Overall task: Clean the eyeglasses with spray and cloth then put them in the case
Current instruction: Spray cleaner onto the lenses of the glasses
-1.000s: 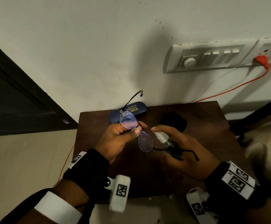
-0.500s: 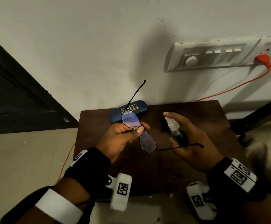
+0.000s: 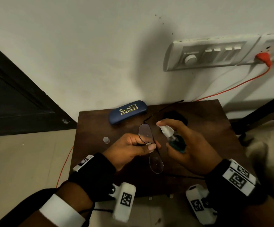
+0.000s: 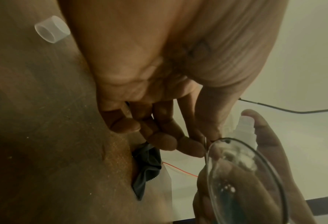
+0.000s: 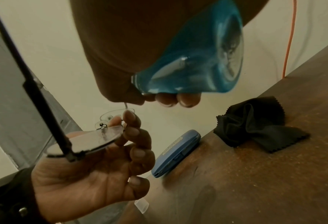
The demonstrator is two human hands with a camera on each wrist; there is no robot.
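Glasses [image 3: 151, 145] hang pinched at the bridge in the left hand [image 3: 129, 149] while the right hand [image 3: 190, 145] grips the spray [image 3: 175, 138], nozzle toward a lens.

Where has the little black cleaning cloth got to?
The black cloth lies crumpled on the brown table near its far edge by the wall, right of the blue case, just beyond the right hand.

a small dark wooden table [image 3: 206, 128] stood against a plain white wall [image 3: 84, 46], where a white switchboard [image 3: 211, 53] held an orange plug [image 3: 263, 57] trailing an orange cable [image 3: 231, 89]. a dark door panel [image 3: 10, 99] flanked the left side above a pale tiled floor [image 3: 26, 161] in dim light.
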